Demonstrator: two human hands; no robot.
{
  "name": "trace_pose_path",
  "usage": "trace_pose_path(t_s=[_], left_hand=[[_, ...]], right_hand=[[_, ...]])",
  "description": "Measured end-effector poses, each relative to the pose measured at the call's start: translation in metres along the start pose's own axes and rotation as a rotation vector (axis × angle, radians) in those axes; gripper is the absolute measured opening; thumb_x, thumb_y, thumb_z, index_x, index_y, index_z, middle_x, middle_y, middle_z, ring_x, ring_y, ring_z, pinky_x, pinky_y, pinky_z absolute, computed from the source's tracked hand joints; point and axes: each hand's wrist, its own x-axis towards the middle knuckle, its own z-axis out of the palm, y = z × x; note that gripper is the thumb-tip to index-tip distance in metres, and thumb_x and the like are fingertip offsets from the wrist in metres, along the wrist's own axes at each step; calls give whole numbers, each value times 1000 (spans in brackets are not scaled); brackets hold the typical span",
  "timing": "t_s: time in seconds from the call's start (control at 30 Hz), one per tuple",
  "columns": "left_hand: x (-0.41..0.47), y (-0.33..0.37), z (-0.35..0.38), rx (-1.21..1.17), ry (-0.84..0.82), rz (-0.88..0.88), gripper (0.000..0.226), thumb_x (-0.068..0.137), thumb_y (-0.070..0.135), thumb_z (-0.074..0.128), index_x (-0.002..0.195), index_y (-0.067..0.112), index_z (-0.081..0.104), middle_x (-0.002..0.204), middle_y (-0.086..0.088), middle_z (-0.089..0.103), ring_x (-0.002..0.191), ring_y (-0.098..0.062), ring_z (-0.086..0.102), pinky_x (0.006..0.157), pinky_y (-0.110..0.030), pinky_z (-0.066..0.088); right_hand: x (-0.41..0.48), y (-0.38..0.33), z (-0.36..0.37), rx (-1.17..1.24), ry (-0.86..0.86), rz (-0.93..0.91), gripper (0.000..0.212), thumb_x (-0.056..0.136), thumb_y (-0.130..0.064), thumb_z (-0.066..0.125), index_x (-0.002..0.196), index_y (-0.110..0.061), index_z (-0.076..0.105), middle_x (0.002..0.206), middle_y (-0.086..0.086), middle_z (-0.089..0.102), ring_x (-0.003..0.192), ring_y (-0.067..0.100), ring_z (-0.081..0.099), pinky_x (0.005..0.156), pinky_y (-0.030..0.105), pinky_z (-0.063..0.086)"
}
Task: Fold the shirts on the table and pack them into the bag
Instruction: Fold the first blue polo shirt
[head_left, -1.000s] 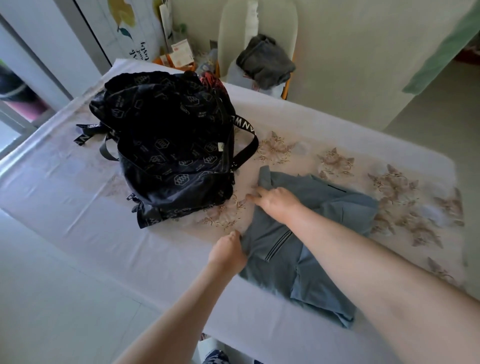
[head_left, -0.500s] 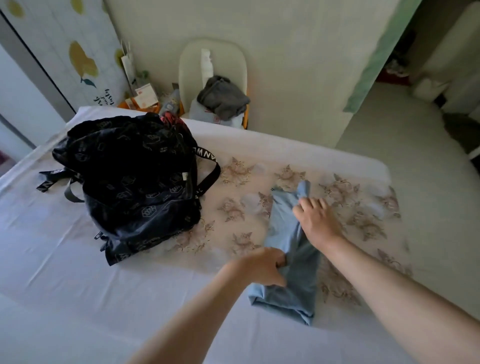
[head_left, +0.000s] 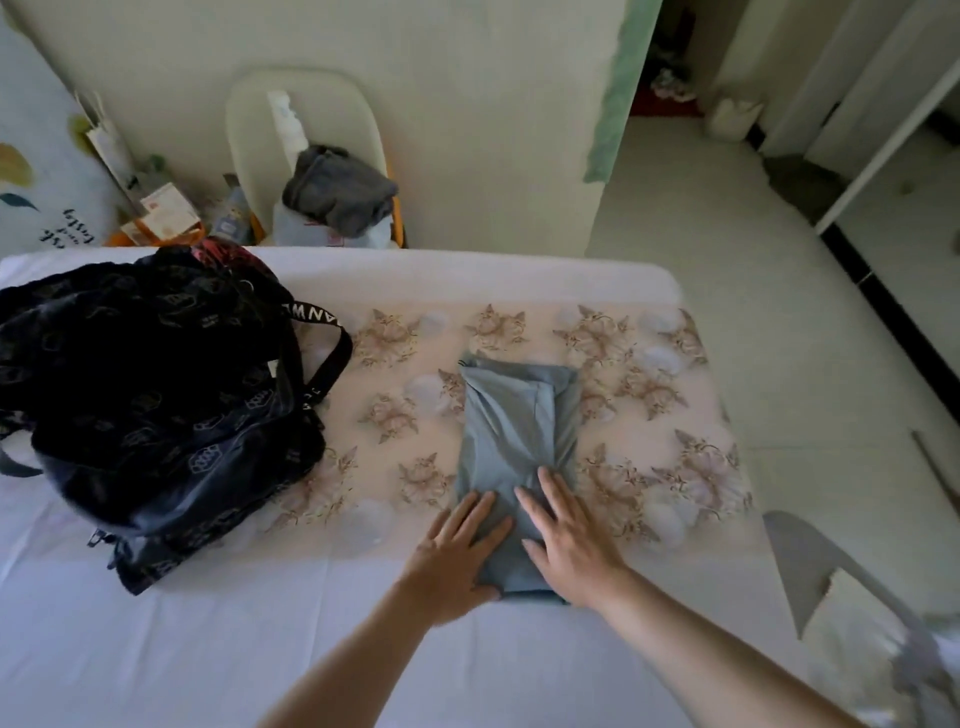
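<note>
1. The long tabletop (head_left: 260, 649), covered in a white cloth with a brown floral print across its middle, carries everything for the task.
2. The black fabric bag (head_left: 156, 395), a backpack with a pale repeating print and lettered straps, slumps on the left part of the tabletop, well apart from the shirt. Its opening cannot be made out from here.
3. The blue-grey cotton shirt (head_left: 514, 426) lies right of centre, already folded into a narrow upright rectangle, with its near end under both hands. The fold looks almost finished, so the step in hand seems to be pressing it flat.
4. A crumpled dark grey garment (head_left: 337, 192) sits on a pale chair (head_left: 306, 98) behind the tabletop. It cannot be told whether this is another shirt.
5. The right hand (head_left: 569, 545) lies flat on the shirt's near right part, its fingers (head_left: 545, 499) straight and spread, grasping nothing.
6. The left hand (head_left: 454, 561) presses the near left edge the same way, palm down and fingers released.
7. The next move probably calls for folding the strip in half once more, or sliding both hands under it and carrying it left to the bag without letting the layers slip.
</note>
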Motion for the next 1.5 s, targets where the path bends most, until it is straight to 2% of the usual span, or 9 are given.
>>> trace_pose_path(t_s=[0.13, 0.27, 0.47, 0.63, 0.8, 1.0, 1.23, 1.33, 1.5], left_hand=[[-3, -8, -9, -70, 206, 16, 50, 82, 66, 49, 122, 39, 64, 136, 6, 55, 126, -18, 50, 107, -40, 41], [41, -15, -53, -209, 319, -96, 27, 96, 35, 45, 84, 22, 65, 90, 3, 62, 91, -21, 61, 90, -42, 48], [120, -51, -98, -141, 392, -288, 67, 82, -9, 44, 142, 22, 45, 141, 1, 45, 129, -21, 41, 107, -39, 39], [155, -100, -104, 2, 120, -151, 58, 96, 19, 54, 151, 24, 34, 153, 3, 38, 144, -18, 24, 120, -38, 10], [173, -108, -102, 121, 196, 47, 67, 89, 11, 54, 150, 30, 34, 156, 1, 29, 146, -26, 21, 123, -43, 11], [176, -117, -94, 236, -31, -22, 45, 101, 36, 41, 147, 39, 37, 155, 5, 34, 140, -21, 36, 116, -40, 21], [98, -128, -75, -51, 88, -343, 30, 98, 40, 47, 121, 23, 58, 119, -2, 53, 108, -24, 53, 96, -40, 46], [68, -115, -60, -317, 149, -508, 34, 92, 42, 59, 116, 18, 60, 115, -5, 51, 103, -28, 52, 90, -40, 49], [43, -88, -48, -482, 273, -592, 28, 85, 43, 68, 97, 19, 62, 107, 1, 46, 100, -22, 47, 86, -39, 47]], right_hand=[[0, 2, 0, 72, 158, 0, 56, 93, -46, 38, 143, -24, 49, 157, 10, 34, 142, 29, 37, 113, 44, 35], [26, 8, -21, 227, 430, 98, 30, 92, -24, 59, 122, -17, 61, 121, 3, 58, 108, 26, 59, 91, 41, 50], [92, 17, -72, 585, 292, 605, 38, 96, -50, 51, 119, -20, 53, 109, 2, 64, 96, 26, 64, 80, 39, 53], [111, 25, -76, 516, -58, 667, 12, 81, -18, 59, 72, -15, 52, 70, 3, 56, 76, 29, 63, 57, 30, 40], [88, -6, -63, 195, 346, 495, 54, 87, -40, 59, 133, -22, 37, 126, 8, 46, 113, 29, 50, 89, 43, 47], [53, -26, -29, 76, -169, 213, 120, 72, -85, 53, 157, -31, -12, 163, 5, -26, 152, 29, -10, 121, 55, 9], [79, 48, -73, -258, -152, 145, 123, 71, -70, 70, 155, -34, -12, 160, 13, -27, 150, 35, -16, 120, 62, -3], [60, 53, -73, -137, 11, 377, 109, 82, -41, 73, 158, -24, -2, 164, 19, -6, 150, 39, 8, 120, 54, 19], [13, 33, -39, 164, 289, 950, 60, 76, -53, 75, 114, -11, 54, 114, 15, 59, 102, 35, 58, 82, 41, 47]])
